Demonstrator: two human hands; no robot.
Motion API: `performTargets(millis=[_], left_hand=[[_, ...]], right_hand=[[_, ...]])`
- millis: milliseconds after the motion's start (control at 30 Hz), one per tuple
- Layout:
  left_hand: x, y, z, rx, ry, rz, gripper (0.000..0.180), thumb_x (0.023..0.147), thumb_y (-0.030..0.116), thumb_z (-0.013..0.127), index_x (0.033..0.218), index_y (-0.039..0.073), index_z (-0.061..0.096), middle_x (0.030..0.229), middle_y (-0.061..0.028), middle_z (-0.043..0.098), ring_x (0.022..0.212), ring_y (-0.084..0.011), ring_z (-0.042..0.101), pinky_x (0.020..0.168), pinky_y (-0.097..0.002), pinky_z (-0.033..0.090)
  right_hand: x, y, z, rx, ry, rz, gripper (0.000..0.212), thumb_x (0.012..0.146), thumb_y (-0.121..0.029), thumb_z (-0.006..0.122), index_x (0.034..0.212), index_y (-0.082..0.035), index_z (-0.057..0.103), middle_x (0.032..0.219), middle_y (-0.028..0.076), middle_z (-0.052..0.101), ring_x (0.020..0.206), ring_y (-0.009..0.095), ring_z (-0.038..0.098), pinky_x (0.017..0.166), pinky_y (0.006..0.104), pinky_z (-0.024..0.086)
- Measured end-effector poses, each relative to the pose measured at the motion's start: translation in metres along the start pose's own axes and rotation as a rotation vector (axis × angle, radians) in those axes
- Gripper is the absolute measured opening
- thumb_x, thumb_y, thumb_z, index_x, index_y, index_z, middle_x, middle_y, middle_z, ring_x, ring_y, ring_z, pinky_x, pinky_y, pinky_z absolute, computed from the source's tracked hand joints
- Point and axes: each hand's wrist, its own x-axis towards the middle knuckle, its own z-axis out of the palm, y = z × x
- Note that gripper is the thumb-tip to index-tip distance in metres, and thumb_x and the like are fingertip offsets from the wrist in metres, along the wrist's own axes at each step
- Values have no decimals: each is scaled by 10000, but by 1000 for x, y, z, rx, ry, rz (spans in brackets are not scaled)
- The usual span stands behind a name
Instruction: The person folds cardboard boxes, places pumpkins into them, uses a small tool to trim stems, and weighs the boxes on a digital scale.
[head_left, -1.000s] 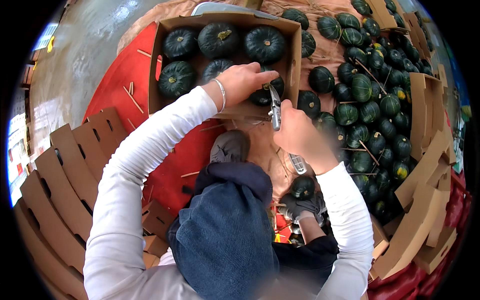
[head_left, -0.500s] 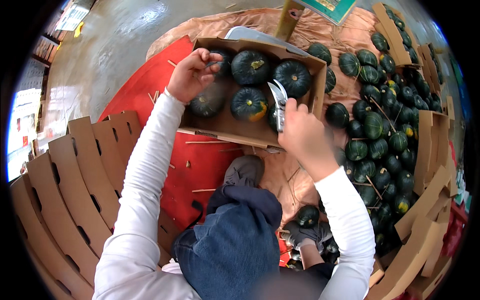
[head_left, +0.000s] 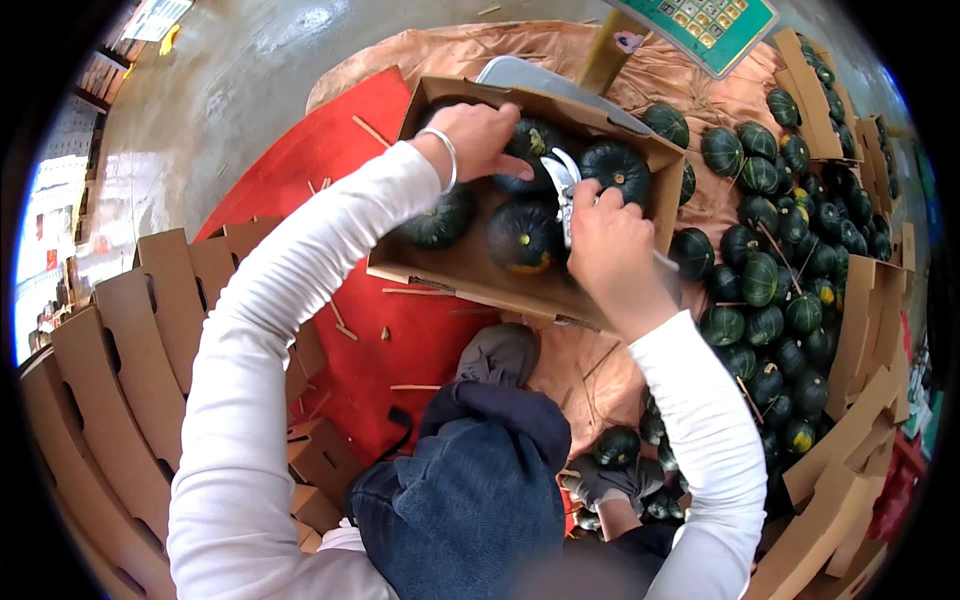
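Note:
My right hand [head_left: 612, 250] is closed around pruning shears [head_left: 564, 185], whose blades are parted and point away from me over the box. My left hand [head_left: 474, 142] reaches across the box's back left, thumb stretched apart from the fingers, at the left side of a dark green pumpkin [head_left: 540, 140]; some fingertips are hidden. The shallow cardboard box [head_left: 468, 291] holds several such pumpkins. One pumpkin [head_left: 614, 168] lies right of the blades, a yellow-patched pumpkin [head_left: 525, 235] in the front middle, and another pumpkin [head_left: 440, 218] at the front left.
Many loose pumpkins [head_left: 760, 280] are heaped at the right on an orange sheet [head_left: 440, 50]. Cardboard boxes [head_left: 130, 370] stand in a row at the left. A post carries a green panel [head_left: 705, 30] behind the box. Thin sticks lie on the red mat [head_left: 370, 340].
My left hand has moved right, from the box's back left corner to the back middle pumpkin. The shears stay in my right hand. The whole view has shifted slightly.

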Motion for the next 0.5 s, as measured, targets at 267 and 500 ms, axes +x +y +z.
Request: performTargets(millis=[267, 500], left_hand=[[10, -32, 15, -224, -52, 220, 883, 719, 464, 753, 1391, 54, 353, 869, -204, 649, 832, -404, 622, 737, -442, 484], [11, -28, 19, -284, -46, 150, 864, 708, 474, 764, 1353, 42, 384, 862, -221, 648, 860, -416, 618, 749, -454, 480]], right_hand=[[30, 23, 11, -75, 87, -236, 396, 726, -129, 677, 1077, -22, 529, 849, 93, 595, 722, 244, 638, 588, 361, 531], [38, 10, -13, 419, -377, -62, 438, 698, -65, 676, 1056, 46, 448, 943, 260, 630, 868, 402, 650, 769, 441, 538]])
